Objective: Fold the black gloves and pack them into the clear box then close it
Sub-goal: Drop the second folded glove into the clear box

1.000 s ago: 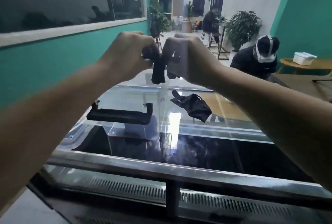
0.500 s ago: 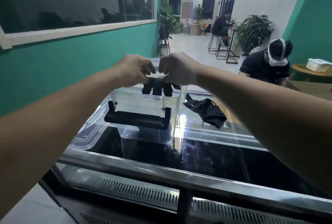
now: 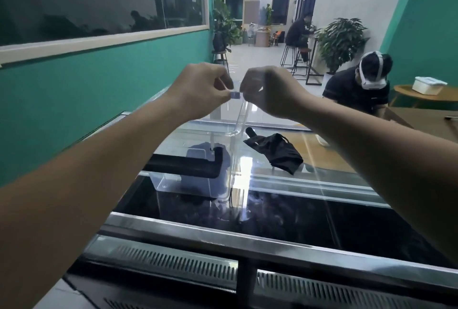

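Observation:
The clear box [image 3: 171,184] with a black handle [image 3: 183,167] stands on the glossy counter. A dark folded glove [image 3: 207,153] shows through its wall, inside it. My left hand [image 3: 200,90] and my right hand [image 3: 270,91] are raised above the box at its upper rim. Their fingertips pinch a small bluish piece [image 3: 235,95] between them; I cannot tell what it is. A second black glove [image 3: 277,153] lies crumpled and loose on the counter, to the right of the box.
The counter [image 3: 297,214] has a dark glass top with a metal front rail and vent slots. A teal wall runs along the left. A person in a headset sits at the back right, beside a wooden table with a white box [image 3: 430,84].
The black glove that both hands held above the box half a second ago has left them and now lies inside the box. The hands stay together, pinched at the rim.

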Motion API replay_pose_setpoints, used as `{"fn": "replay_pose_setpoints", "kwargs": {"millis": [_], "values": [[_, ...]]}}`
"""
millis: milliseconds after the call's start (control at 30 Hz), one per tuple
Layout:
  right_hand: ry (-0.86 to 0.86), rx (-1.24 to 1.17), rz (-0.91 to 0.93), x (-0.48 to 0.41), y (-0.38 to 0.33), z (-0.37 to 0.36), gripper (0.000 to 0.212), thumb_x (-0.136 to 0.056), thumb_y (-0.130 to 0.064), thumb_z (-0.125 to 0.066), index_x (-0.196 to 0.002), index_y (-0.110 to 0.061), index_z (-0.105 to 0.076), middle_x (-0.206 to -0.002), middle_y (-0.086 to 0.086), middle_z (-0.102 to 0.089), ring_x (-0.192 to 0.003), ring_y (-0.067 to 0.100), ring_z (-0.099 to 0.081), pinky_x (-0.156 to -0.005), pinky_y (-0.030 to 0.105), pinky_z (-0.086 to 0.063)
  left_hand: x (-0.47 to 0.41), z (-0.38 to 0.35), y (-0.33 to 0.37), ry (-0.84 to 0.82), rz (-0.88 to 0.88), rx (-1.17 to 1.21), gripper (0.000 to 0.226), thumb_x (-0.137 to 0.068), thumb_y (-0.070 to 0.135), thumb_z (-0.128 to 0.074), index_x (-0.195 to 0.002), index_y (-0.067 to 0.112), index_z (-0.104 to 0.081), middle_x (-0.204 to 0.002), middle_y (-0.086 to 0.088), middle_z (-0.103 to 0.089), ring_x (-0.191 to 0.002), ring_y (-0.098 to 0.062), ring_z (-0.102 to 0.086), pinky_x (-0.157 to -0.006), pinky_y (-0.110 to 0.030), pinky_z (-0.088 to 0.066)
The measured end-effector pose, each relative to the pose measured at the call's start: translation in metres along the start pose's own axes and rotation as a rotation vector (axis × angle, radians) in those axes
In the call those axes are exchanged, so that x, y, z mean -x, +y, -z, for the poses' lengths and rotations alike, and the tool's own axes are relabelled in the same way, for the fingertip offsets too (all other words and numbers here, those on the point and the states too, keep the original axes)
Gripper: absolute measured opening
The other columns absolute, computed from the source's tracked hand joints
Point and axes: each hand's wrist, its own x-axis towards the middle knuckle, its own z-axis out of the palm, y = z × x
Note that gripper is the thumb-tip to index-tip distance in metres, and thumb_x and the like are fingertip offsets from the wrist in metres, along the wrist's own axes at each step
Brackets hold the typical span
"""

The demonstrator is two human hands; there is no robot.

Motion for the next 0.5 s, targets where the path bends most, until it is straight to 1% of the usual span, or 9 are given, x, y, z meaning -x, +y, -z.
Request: {"fn": "replay_pose_setpoints", "kwargs": {"millis": [67,100,200,233,267,333,367,400,500], "values": [[0.011,-0.021,-0.027,0.013,0.009,0.003,0.005,-0.091,-0.012,-0.079,-0.093,-0.016,-0.078,-0.090,0.001,-0.077,-0.077,0.014,-0.070,-0.074,0.024,-0.056,0.000,-0.011,0.016,0.006,-0.052,0.002,0.016,-0.094,0.020,-0.077,-0.109,0.018,-0.080,-0.096,0.001,-0.077,-0.092,-0.018,-0.073,-0.091,-0.037,-0.062],[0.016,-0.034,-0.055,0.021,0.016,0.005,0.008,-0.090,-0.011,-0.078,-0.090,-0.019,-0.076,-0.087,-0.001,-0.076,-0.076,0.013,-0.068,-0.074,0.026,-0.055,0.000,-0.019,0.026,0.002,-0.084,-0.004,0.016,-0.092,0.018,-0.076,-0.108,0.018,-0.080,-0.095,0.002,-0.077,-0.091,-0.018,-0.073,-0.091,-0.038,-0.061],[0.004,-0.061,-0.159,0.044,0.032,0.002,0.022,-0.090,-0.013,-0.076,-0.083,-0.032,-0.067,-0.075,-0.014,-0.066,-0.069,-0.001,-0.060,-0.067,0.020,-0.044,0.004,-0.036,0.047,-0.035,-0.147,-0.030,0.020,-0.090,0.013,-0.070,-0.107,0.018,-0.079,-0.092,0.000,-0.076,-0.088,-0.020,-0.069,-0.089,-0.039,-0.059],[-0.007,-0.062,-0.185,0.053,0.038,0.000,0.022,-0.090,-0.014,-0.075,-0.082,-0.032,-0.065,-0.074,-0.016,-0.064,-0.069,-0.004,-0.058,-0.066,0.020,-0.042,0.006,-0.043,0.054,-0.051,-0.164,-0.031,0.020,-0.090,0.014,-0.069,-0.107,0.018,-0.078,-0.092,0.000,-0.076,-0.088,-0.021,-0.069,-0.087,-0.039,-0.059],[-0.017,-0.059,-0.207,0.063,0.045,-0.002,0.020,-0.091,-0.015,-0.075,-0.082,-0.030,-0.065,-0.074,-0.015,-0.064,-0.069,-0.003,-0.058,-0.066,0.021,-0.042,0.009,-0.050,0.062,-0.071,-0.178,-0.036,0.021,-0.090,0.016,-0.069,-0.108,0.020,-0.077,-0.093,0.000,-0.075,-0.088,-0.021,-0.068,-0.085,-0.040,-0.060],[-0.039,-0.058,-0.254,0.083,0.058,-0.006,0.007,-0.091,-0.019,-0.074,-0.085,-0.022,-0.071,-0.078,-0.010,-0.069,-0.072,0.005,-0.062,-0.068,0.026,-0.047,0.017,-0.067,0.076,-0.113,-0.203,-0.060,0.022,-0.091,0.020,-0.068,-0.112,0.024,-0.073,-0.097,0.001,-0.074,-0.091,-0.022,-0.067,-0.082,-0.039,-0.059],[-0.054,-0.060,-0.286,0.093,0.064,-0.010,0.003,-0.091,-0.021,-0.073,-0.088,-0.023,-0.074,-0.081,-0.009,-0.072,-0.075,0.008,-0.064,-0.070,0.030,-0.050,0.022,-0.075,0.081,-0.130,-0.209,-0.073,0.023,-0.091,0.022,-0.069,-0.113,0.025,-0.072,-0.099,0.001,-0.074,-0.093,-0.022,-0.066,-0.082,-0.039,-0.059],[-0.077,-0.056,-0.328,0.104,0.071,-0.014,0.003,-0.090,-0.026,-0.071,-0.090,-0.027,-0.074,-0.083,-0.009,-0.074,-0.078,0.010,-0.067,-0.072,0.034,-0.054,0.026,-0.084,0.086,-0.146,-0.209,-0.078,0.023,-0.092,0.023,-0.068,-0.115,0.025,-0.071,-0.101,0.001,-0.073,-0.095,-0.023,-0.065,-0.082,-0.038,-0.058],[-0.124,0.021,-0.442,0.135,0.092,-0.030,0.013,-0.081,-0.048,-0.061,-0.090,-0.044,-0.069,-0.085,-0.016,-0.075,-0.083,0.012,-0.071,-0.076,0.043,-0.060,0.040,-0.111,0.087,-0.206,-0.178,-0.057,0.022,-0.092,0.023,-0.067,-0.113,0.024,-0.070,-0.100,0.001,-0.072,-0.095,-0.024,-0.063,-0.082,-0.041,-0.057]]}}
